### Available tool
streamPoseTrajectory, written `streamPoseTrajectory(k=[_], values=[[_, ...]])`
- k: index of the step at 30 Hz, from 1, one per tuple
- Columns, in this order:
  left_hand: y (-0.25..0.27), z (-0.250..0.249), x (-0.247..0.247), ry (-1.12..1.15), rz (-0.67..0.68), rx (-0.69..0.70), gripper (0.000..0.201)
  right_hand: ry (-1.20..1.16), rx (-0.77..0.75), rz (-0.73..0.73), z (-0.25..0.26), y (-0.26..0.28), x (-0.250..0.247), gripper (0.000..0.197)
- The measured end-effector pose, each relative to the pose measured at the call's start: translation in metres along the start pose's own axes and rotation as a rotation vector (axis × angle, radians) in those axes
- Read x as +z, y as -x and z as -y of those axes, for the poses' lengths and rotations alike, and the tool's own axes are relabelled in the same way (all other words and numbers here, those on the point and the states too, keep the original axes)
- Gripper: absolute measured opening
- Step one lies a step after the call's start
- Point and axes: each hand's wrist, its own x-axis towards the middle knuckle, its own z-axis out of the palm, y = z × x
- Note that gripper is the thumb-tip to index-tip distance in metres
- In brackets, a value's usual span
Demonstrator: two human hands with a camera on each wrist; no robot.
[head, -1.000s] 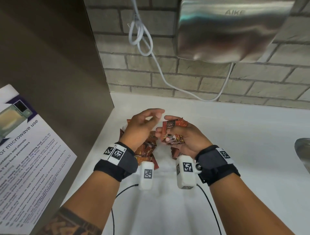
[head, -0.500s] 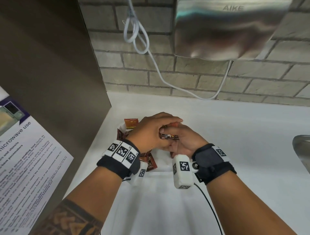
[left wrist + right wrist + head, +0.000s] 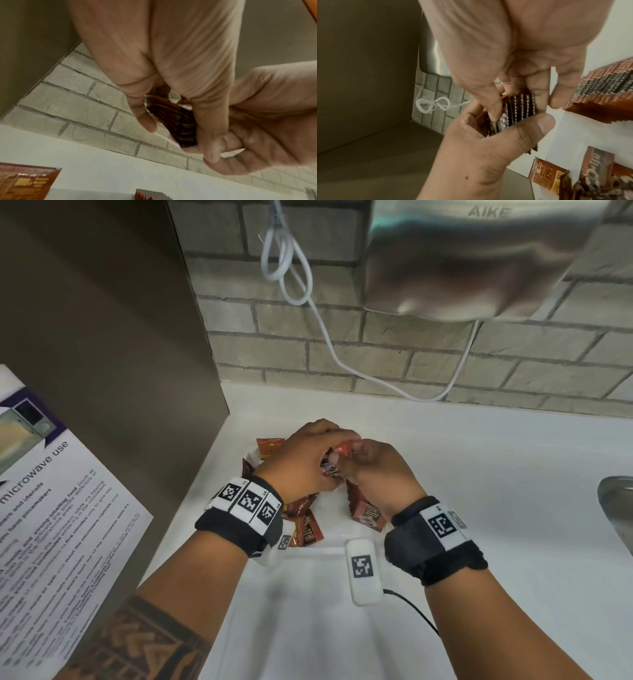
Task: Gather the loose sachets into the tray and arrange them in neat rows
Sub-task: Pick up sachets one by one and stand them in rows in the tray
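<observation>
both hands, left hand (image 3: 305, 460) and right hand (image 3: 376, 470), clamped on one stack of sachets (image 3: 518, 108) above the tray (image 3: 329, 551) near the table's left edge; loose sachets (image 3: 308, 532) still unsorted, no rows yet.

Left hand (image 3: 301, 463) and right hand (image 3: 380, 474) together pinching a small stack of sachets (image 3: 334, 463) above loose sachets (image 3: 306, 529) on white tray (image 3: 329, 546), hand dryer (image 3: 472, 258) on brick wall (image 3: 376, 354) above.
</observation>
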Motion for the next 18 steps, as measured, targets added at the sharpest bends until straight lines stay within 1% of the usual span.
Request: streamPoseTrajectory(k=[2, 4, 6, 8, 9, 10, 11, 12, 13, 14, 16, 18], values=[[0.000, -0.004, -0.003, 0.060, -0.009, 0.004, 0.086, -0.061, -0.023, -0.011, 0.002, 0.004, -0.001, 0.004], [0.001, -0.007, -0.009, 0.219, -0.017, -0.043, 0.104, -0.145, -0.007, 0.010, 0.003, 0.008, -0.003, 0.007], [0.002, -0.009, -0.013, 0.466, -0.093, -0.154, 0.114, -0.216, 0.016, 0.022, 0.003, 0.011, -0.005, 0.014], [0.004, -0.011, -0.013, 0.819, -0.203, -0.332, 0.112, -0.270, 0.027, 0.046, 0.001, 0.013, -0.004, 0.019], [0.005, -0.012, -0.012, 1.026, -0.207, -0.417, 0.106, -0.304, 0.023, 0.059, 0.001, 0.015, -0.002, 0.023], [0.007, -0.013, -0.011, 1.221, -0.145, -0.464, 0.094, -0.349, 0.020, 0.067, 0.002, 0.017, 0.001, 0.026], [0.009, -0.016, -0.009, 1.351, -0.043, -0.466, 0.078, -0.380, 0.003, 0.075, 0.002, 0.018, 0.005, 0.030], [0.012, -0.019, -0.007, 1.413, 0.054, -0.445, 0.064, -0.393, -0.025, 0.087, 0.002, 0.019, 0.008, 0.033], [0.013, -0.022, -0.006, 1.432, 0.110, -0.416, 0.056, -0.380, -0.059, 0.088, 0.001, 0.020, 0.010, 0.034], [0.014, -0.024, -0.004, 1.423, 0.114, -0.396, 0.054, -0.366, -0.090, 0.085, 0.002, 0.021, 0.011, 0.032], [0.013, -0.029, -0.004, 1.383, 0.047, -0.372, 0.051, -0.289, -0.139, 0.062, 0.002, 0.024, 0.011, 0.027], [0.013, -0.033, -0.006, 1.333, -0.008, -0.361, 0.045, -0.097, -0.183, -0.008, 0.000, 0.022, 0.010, 0.026]])
